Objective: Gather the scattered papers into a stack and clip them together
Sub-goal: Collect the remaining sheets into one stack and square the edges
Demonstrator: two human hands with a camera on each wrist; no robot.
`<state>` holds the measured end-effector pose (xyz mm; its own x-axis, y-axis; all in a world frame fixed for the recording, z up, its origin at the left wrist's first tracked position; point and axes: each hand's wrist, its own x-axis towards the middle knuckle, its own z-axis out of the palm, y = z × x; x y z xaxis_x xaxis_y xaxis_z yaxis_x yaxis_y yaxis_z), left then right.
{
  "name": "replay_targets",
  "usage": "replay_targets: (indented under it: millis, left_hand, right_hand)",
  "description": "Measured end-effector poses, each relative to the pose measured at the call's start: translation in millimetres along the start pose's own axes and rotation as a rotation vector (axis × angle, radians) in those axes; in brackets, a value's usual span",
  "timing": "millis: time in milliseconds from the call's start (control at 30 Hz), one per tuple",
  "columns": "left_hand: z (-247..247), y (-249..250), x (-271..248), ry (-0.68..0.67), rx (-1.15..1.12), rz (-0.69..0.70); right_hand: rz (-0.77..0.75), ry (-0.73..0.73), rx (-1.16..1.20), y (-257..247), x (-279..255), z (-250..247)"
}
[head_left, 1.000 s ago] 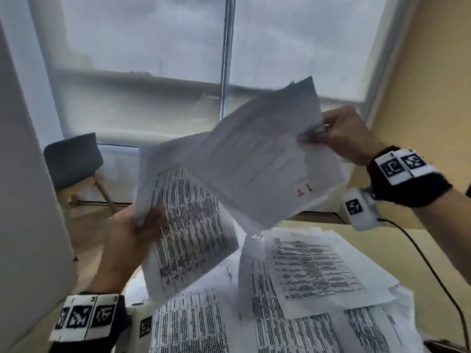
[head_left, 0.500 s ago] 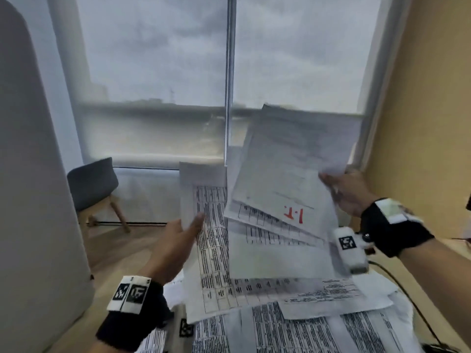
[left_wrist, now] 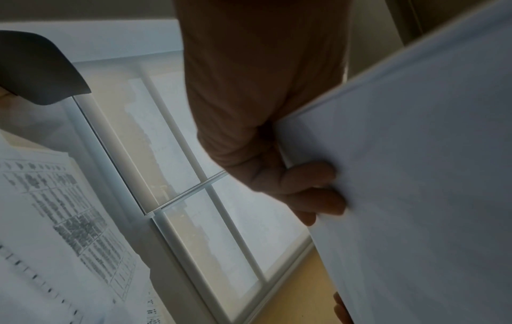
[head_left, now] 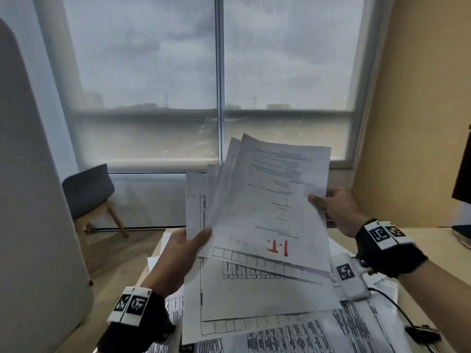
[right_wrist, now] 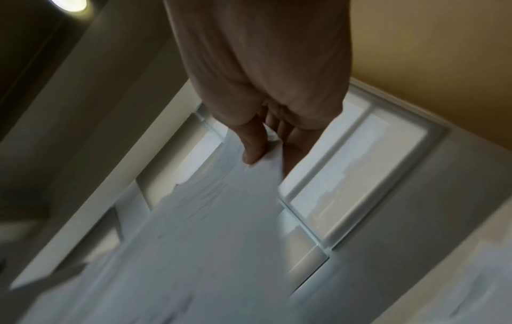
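Your left hand (head_left: 182, 253) and right hand (head_left: 337, 211) each pinch a side of the fanned papers (head_left: 267, 212), raised above the desk (head_left: 433, 250). More loose sheets (head_left: 293, 337) cover that desk. Behind it stand a window (head_left: 219, 85) and a grey chair (head_left: 88, 191).

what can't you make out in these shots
- Clip: in no view.
- Print on the held papers: head view, too small to read.
- Left hand fingers: head view, behind the papers.
- Right hand grip: right wrist view, blurred.
- Desk: mostly under loose sheets.
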<state>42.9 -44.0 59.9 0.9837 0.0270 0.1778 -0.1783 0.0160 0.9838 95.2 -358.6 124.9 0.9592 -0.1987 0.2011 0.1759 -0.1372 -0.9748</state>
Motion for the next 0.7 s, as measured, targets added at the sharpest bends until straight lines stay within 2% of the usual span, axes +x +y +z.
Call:
replay_targets:
  millis: [133, 267, 300, 367, 467, 533, 600, 700]
  left_hand:
    - [1, 0, -1, -0.005, -0.081, -0.025]
    - [13, 0, -8, -0.052, -0.098, -0.017]
    - [15, 0, -9, -0.071, -0.074, -0.001]
    - [16, 4, -9, -0.104, -0.007, 0.033]
    - [13, 14, -4, -0.06, 0.063, 0.137]
    - [13, 21, 1, -0.02, 0.074, 0.207]
    - [17, 23, 5, 0.008, 0.069, 0.24]
    - [19, 12, 7, 0.004, 0.025, 0.226]
  right_hand:
    - [-0.007, -0.078, -0.08, 6, -3, -7]
    - [0.261, -0.339, 0.172, 16, -20, 5]
    - [0.289, -0.36, 0.235, 18, -24, 10]
    - [0.201, -0.291, 0.289, 17, -28, 17]
    - [-0.197, -0.06, 0.125, 8, -31, 24]
    - [-0.362, 0.002, 0.071, 1, -37, 31]
    - [-0.408, 0.005, 0.058, 3, -41, 39]
    - [-0.344, -0.003, 0.085, 22, -44, 44]
